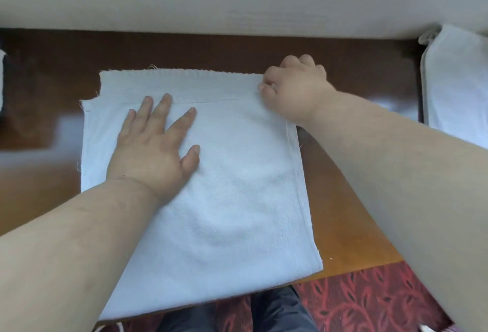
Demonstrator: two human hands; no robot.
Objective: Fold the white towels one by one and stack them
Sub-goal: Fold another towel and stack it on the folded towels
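Towel folding: one towel laid on table.
White towel (211, 186) lies on the wooden table (343, 226) (near edge overhanging). Left hand (155, 152) presses it flat, fingers spread; right hand (293, 86) pinches its far right corner.

From where I stand, nothing carries readable writing. The white towel (211, 173) shows no label or brand, and the wooden table (343, 213) bears no marks or numbers

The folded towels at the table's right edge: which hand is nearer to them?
Right. The right hand pinches the far right corner of the towel being folded, closer to the folded towels; the left hand lies flat on its left part.
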